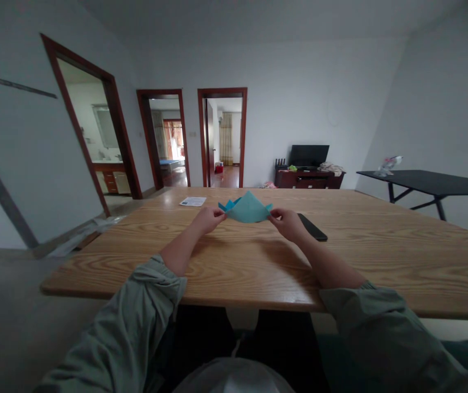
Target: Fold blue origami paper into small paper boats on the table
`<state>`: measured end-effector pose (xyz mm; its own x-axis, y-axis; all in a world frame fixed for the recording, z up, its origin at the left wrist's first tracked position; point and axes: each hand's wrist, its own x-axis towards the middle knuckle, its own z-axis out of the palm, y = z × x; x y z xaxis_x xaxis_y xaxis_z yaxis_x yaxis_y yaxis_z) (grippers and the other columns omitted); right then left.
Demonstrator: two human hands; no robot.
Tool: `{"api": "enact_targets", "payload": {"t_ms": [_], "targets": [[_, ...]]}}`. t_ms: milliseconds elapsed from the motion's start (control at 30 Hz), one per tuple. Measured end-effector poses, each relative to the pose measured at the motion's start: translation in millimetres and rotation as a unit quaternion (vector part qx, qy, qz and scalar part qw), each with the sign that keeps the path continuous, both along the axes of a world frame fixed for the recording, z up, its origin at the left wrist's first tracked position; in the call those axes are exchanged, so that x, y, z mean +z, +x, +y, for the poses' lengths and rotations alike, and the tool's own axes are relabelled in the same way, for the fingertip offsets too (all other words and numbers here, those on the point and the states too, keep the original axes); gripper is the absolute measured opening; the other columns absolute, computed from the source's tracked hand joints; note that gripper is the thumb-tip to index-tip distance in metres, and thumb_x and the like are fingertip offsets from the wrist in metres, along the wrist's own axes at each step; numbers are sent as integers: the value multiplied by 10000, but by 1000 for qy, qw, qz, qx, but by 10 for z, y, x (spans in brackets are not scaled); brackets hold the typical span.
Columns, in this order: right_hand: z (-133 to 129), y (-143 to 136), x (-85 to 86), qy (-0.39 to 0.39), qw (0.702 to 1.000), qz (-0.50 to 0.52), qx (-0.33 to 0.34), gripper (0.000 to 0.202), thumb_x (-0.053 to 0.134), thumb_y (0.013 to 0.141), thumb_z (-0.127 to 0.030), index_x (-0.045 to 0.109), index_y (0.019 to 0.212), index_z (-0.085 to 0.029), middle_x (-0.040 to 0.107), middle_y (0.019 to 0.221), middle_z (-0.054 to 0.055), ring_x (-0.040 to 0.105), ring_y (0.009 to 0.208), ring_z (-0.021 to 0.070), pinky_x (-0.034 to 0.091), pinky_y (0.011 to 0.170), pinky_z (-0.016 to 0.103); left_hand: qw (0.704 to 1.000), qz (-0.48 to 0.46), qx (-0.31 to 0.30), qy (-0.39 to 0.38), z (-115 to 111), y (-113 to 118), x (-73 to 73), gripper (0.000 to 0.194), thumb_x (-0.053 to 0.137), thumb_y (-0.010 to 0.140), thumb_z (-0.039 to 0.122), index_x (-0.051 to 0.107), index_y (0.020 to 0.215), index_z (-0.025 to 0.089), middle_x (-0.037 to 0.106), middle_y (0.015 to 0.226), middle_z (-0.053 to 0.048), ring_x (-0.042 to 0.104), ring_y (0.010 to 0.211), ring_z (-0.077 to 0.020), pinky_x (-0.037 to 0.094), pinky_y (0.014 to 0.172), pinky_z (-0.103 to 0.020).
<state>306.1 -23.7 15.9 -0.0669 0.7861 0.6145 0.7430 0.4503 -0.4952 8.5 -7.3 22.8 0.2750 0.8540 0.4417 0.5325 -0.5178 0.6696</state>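
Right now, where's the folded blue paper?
In the head view, the folded blue paper is near the centre, held between the left hand and right hand.
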Motion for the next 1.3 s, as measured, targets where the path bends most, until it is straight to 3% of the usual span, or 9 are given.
{"api": "enact_targets", "payload": {"t_ms": [200,400,667,900,1133,1300], "targets": [[-32,-20,15,-16,999,16,28,298,574,779,-452,717,773,-191,671,683,29,551,606,162,378,578,267,1000,15,4,16,2,-25,14,385,572,762,529,689,687,169,558,546,1,462,508,-114,280,482,-230],[-39,-18,6,-27,999,9,16,346,563,785,-506,652,688,-186,608,598,12,498,559,142,343,543,260,999,41,10,28,7,-27,8,333,621,733,490,707,689,172,557,550,3,463,533,-118,291,503,-234],[25,-40,-71,-47,998,-41,15,301,556,798,-441,690,760,-174,656,678,30,523,586,141,345,566,254,999,39,-24,24,16,29,-25,323,595,765,429,726,871,154,628,672,-11,516,609,-125,337,562,-231],[36,-25,-78,-41,998,-50,16,262,553,806,-388,683,763,-165,664,693,30,523,601,136,327,559,239,998,52,-2,23,-15,24,6,335,588,760,457,698,783,141,567,618,2,468,572,-114,302,532,-235],[-63,-86,30,-77,990,-119,-6,283,564,806,-377,659,668,-149,611,584,23,473,531,118,290,523,243,997,75,7,-3,53,0,-26,325,632,712,467,690,716,147,581,605,-3,491,584,-123,300,529,-236],[-107,-112,56,-117,987,-113,-5,308,546,815,-377,677,669,-139,628,586,40,468,516,118,294,511,243,994,103,-4,-44,98,-32,-42,346,649,692,489,716,683,149,605,585,-12,490,551,-118,288,508,-239]]}}
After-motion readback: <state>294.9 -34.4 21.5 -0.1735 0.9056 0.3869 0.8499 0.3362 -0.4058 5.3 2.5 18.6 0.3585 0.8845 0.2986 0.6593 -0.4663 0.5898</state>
